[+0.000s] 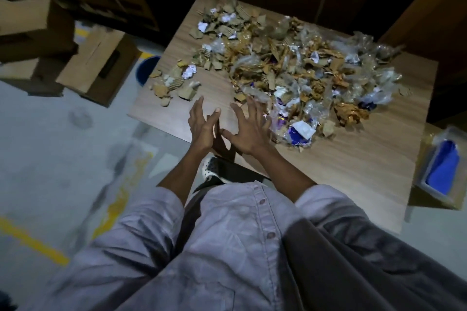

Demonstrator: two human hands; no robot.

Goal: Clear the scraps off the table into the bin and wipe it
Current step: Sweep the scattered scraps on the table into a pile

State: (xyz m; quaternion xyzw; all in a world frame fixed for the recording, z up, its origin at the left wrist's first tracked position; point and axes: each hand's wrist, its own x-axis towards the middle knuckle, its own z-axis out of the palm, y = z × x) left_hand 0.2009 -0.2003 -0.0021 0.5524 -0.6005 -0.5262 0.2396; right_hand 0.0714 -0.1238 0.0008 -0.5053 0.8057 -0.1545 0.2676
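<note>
A person's left hand (202,126) and right hand (246,129) hovered side by side over the near edge of a wooden table (353,164), fingers spread and holding nothing. Scraps (290,68) of cardboard, paper and clear plastic lay heaped across the tabletop beyond them. A blue bin (146,68) stood on the floor at the table's left edge, near cardboard boxes (98,65). What looked like a blue cloth (443,169) lay in a tray to the right.

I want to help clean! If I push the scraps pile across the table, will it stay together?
Probably not: the scraps are loose bits of cardboard, crumpled paper and thin plastic, so they likely scatter. They look light, so they should slide easily on the smooth table.
</note>
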